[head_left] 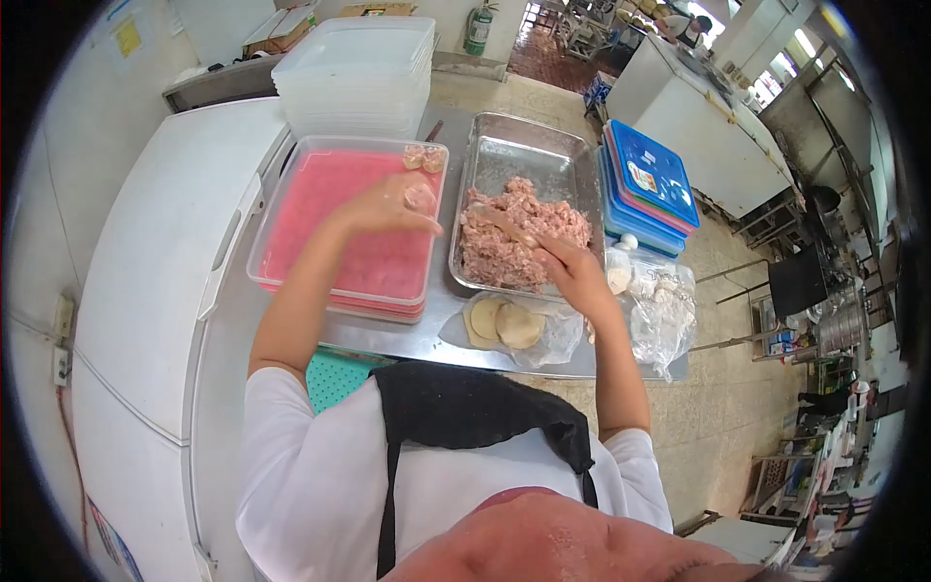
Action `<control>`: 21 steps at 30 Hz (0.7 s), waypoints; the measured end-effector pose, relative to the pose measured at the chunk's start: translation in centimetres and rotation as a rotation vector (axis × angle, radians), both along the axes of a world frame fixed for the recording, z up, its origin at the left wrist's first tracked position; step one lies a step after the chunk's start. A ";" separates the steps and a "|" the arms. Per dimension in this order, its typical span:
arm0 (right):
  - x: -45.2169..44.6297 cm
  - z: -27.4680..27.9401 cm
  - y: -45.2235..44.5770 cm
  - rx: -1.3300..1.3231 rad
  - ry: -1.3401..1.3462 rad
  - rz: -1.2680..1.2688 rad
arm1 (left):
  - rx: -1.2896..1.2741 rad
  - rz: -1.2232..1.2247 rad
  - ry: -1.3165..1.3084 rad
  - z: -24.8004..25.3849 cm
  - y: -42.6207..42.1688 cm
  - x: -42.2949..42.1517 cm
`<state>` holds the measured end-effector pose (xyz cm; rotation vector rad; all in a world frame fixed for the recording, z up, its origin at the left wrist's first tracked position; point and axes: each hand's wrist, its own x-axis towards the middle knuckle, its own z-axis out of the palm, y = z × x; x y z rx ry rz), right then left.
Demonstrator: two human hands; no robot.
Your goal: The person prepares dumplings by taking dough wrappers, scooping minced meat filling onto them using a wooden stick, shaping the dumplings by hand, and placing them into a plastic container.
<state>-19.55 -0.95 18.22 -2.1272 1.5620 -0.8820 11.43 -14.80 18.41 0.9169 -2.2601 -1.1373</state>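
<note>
- Ground meat (524,254) is lying heaped in the metal tray (519,150).
- Right hand (574,274) is gripping a thin utensil (499,225) — its end touching the meat.
- Left hand (388,206) is cupping a small meat-filled piece (420,199) over the pink-lined tub (339,213) — near similar pieces (424,158).
- Round wrappers (518,325) are resting beside the tray.

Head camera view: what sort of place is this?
Probably a commercial food-prep kitchen: a metal tray heaped with ground meat, dough rounds on a metal table, and stacked plastic tubs all suggest it.
</note>
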 end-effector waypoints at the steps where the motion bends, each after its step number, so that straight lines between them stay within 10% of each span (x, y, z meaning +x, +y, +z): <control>1: -1.1 -0.9 0.5 0.031 -0.033 -0.031 | -0.010 0.066 -0.006 -0.6 -1.1 1.2; 9: -7.5 -7.1 7.1 0.370 -0.476 -0.394 | -0.427 0.528 -0.215 -7.4 -10.4 4.9; 13: -9.6 -7.6 8.3 0.406 -0.579 -0.416 | -0.231 0.596 -0.204 -6.3 -10.0 2.4; 21: -11.9 -7.9 5.7 0.222 -0.012 -0.302 | -0.323 0.694 -0.272 -9.5 -13.0 -0.1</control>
